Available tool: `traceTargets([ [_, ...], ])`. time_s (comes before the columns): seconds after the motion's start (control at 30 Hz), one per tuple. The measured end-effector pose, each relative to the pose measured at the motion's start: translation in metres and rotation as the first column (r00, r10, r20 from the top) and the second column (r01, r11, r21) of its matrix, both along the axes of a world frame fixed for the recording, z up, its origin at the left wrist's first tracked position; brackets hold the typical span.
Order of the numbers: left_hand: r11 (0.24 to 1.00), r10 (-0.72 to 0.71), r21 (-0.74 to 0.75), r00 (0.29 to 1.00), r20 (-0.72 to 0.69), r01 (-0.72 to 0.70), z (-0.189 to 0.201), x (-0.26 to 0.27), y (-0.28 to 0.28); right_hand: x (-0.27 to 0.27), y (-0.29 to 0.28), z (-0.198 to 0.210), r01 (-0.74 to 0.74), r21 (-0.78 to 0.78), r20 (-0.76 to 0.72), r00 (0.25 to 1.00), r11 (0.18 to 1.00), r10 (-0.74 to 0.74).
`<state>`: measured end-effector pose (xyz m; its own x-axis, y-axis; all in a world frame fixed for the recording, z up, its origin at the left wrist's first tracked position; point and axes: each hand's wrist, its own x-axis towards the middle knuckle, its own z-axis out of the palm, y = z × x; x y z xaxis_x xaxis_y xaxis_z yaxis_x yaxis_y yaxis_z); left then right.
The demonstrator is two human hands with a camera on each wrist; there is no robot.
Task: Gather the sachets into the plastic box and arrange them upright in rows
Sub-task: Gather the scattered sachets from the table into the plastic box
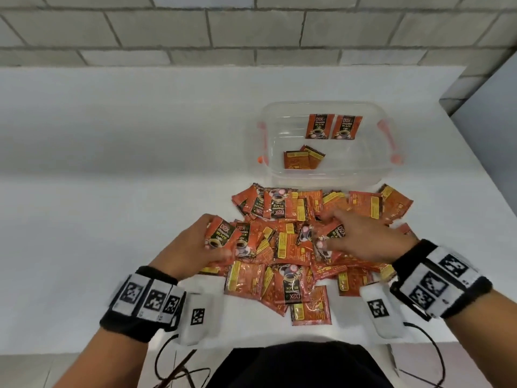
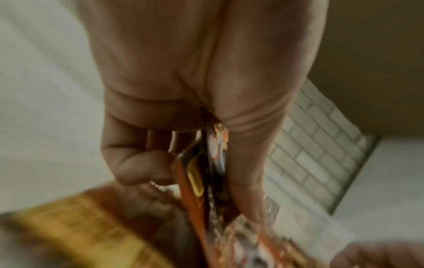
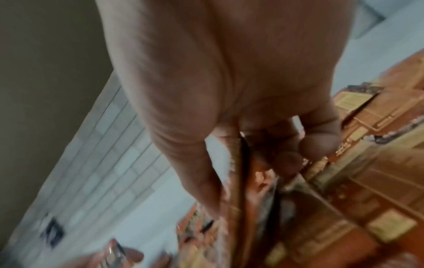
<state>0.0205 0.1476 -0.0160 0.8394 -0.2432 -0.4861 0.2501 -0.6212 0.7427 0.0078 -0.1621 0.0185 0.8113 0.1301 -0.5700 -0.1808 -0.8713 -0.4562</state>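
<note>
A heap of orange coffee sachets (image 1: 307,247) lies on the white table in front of the clear plastic box (image 1: 268,175). Inside the box two sachets (image 1: 333,126) stand upright against the far wall and two more (image 1: 302,159) lie flat on its floor. My left hand (image 1: 201,242) grips a small bundle of sachets (image 1: 221,236) at the heap's left edge; the left wrist view shows the sachets (image 2: 206,172) pinched between thumb and fingers. My right hand (image 1: 361,236) pinches a sachet (image 1: 330,236) in the middle of the heap, seen edge-on as the sachet (image 3: 238,181) in the right wrist view.
The table's front edge (image 1: 84,351) runs just below my wrists, with cables hanging there. A grey brick wall (image 1: 251,29) backs the table. The table's right edge (image 1: 486,175) lies close beside the box.
</note>
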Motion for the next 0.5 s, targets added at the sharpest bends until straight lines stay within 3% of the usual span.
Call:
traceTargets([
  [0.1,0.994,-0.056,0.100,0.998,0.024,0.053,-0.012,-0.004,-0.003,0.001,0.011,-0.009,-0.079,-0.151,-0.025,0.997,0.985,0.076],
  [0.3,0.942,-0.209,0.287,0.973,0.101,0.172,-0.015,0.002,-0.020,0.000,0.018,-0.014,-0.063,-0.249,0.050,0.996,0.967,0.078],
  [0.5,0.958,-0.139,0.272,0.978,0.156,0.092,-0.011,0.010,-0.027,-0.005,0.015,-0.011,0.015,-0.197,0.134,0.991,0.980,0.012],
])
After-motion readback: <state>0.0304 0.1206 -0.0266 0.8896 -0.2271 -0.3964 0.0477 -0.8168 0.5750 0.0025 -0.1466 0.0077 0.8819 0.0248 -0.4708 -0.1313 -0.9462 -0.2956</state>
